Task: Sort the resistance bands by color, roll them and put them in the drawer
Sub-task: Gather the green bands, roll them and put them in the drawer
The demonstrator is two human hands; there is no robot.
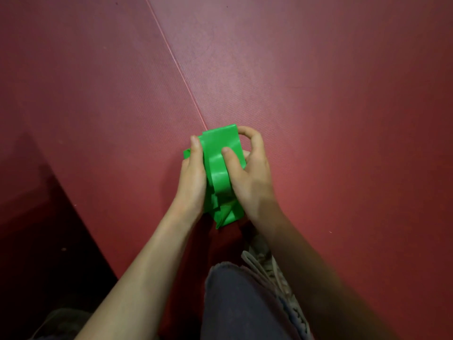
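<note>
A bright green resistance band (217, 153), folded into a loose bundle, is held between both hands just above the red floor mat. My left hand (192, 177) grips its left side, thumb along the band's edge and fingers hidden underneath. My right hand (247, 173) grips the right side, thumb pressing on top and fingers curled round the far edge. A loose tail of the band (225, 217) hangs down between my wrists. No drawer and no other bands are in view.
Red textured floor mats (318, 94) fill the view, with a seam (176, 65) running diagonally from the top towards the hands. A dark gap (36, 241) lies at the lower left. My knee in grey trousers (235, 303) sits at the bottom centre.
</note>
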